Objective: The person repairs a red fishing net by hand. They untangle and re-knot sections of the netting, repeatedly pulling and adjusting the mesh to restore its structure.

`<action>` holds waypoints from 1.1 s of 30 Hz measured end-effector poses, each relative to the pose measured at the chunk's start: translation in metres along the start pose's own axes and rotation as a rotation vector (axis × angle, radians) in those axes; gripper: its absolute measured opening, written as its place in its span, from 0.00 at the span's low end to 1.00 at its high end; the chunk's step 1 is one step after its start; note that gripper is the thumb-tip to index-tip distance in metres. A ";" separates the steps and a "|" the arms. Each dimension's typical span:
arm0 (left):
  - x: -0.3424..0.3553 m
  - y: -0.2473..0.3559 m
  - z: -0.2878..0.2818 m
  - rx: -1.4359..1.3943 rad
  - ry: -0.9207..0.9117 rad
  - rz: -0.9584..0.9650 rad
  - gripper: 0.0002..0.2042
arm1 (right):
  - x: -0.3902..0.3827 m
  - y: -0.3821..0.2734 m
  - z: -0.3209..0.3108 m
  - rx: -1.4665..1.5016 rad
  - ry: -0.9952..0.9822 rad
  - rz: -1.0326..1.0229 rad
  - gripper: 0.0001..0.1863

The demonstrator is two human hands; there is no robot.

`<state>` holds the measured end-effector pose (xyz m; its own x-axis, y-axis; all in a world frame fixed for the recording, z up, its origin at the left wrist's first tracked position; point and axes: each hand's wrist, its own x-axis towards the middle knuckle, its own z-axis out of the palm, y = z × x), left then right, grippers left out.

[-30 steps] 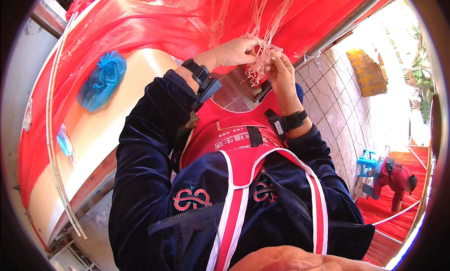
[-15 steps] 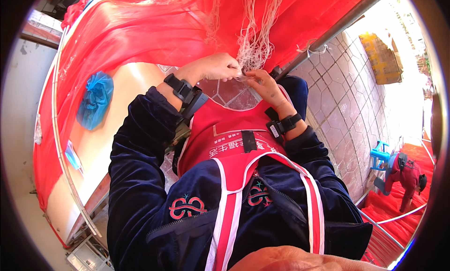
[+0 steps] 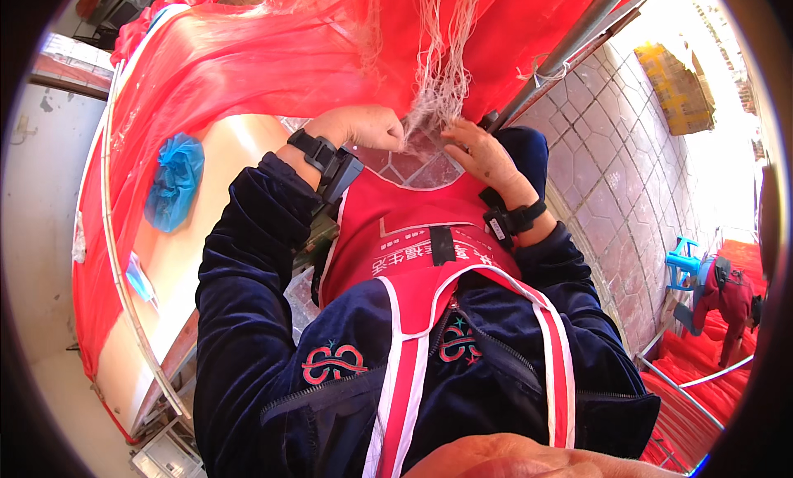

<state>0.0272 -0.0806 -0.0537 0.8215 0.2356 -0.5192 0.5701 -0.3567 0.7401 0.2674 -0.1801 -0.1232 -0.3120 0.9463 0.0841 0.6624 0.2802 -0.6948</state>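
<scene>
A bundle of loose white threads point(image 3: 436, 98) hangs down from a large sheet of red cloth point(image 3: 314, 77), with its tangled lower end between my hands. My left hand point(image 3: 373, 128) is closed in a pinch at the left side of the tangle, and fine strands reach its fingertips. On the other side my right hand point(image 3: 486, 154) has its fingers stretched and apart, the fingertips close by the threads. Whether they touch any strand is hard to see.
A metal pole point(image 3: 570, 52) runs along the cloth's right edge. At left are a pale board point(image 3: 219, 168), a blue plastic bag point(image 3: 174, 185) and a thin curved rod point(image 3: 107, 189). Rightward stand a cardboard box point(image 3: 679, 90), a blue stool point(image 3: 682, 263) and a bending person point(image 3: 727, 300).
My hands have moved apart from where they met at the thread ends. The left shifted slightly left; the right hand opened and moved a little right and down.
</scene>
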 end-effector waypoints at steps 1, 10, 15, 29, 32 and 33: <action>0.000 0.001 0.000 0.128 0.013 -0.021 0.14 | -0.002 -0.002 -0.004 0.075 -0.096 0.055 0.16; -0.008 0.004 -0.003 -0.017 0.156 -0.054 0.16 | -0.006 -0.013 -0.034 -0.201 0.003 -0.032 0.19; -0.005 0.006 -0.001 -0.096 0.119 -0.052 0.16 | 0.029 -0.027 -0.047 0.022 0.236 0.010 0.20; -0.012 0.038 -0.036 -0.174 0.161 -0.010 0.20 | 0.133 -0.007 -0.023 0.582 0.035 -0.052 0.18; -0.020 0.028 -0.078 -0.312 0.255 -0.022 0.19 | 0.145 -0.004 -0.008 0.912 -0.077 -0.048 0.18; -0.019 0.019 -0.095 -0.367 0.301 -0.037 0.18 | 0.150 -0.003 -0.006 0.856 -0.054 -0.023 0.18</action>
<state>0.0233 -0.0060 0.0112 0.7359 0.5133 -0.4414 0.5207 -0.0125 0.8536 0.2221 -0.0383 -0.1043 -0.3655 0.9269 0.0854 -0.0795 0.0603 -0.9950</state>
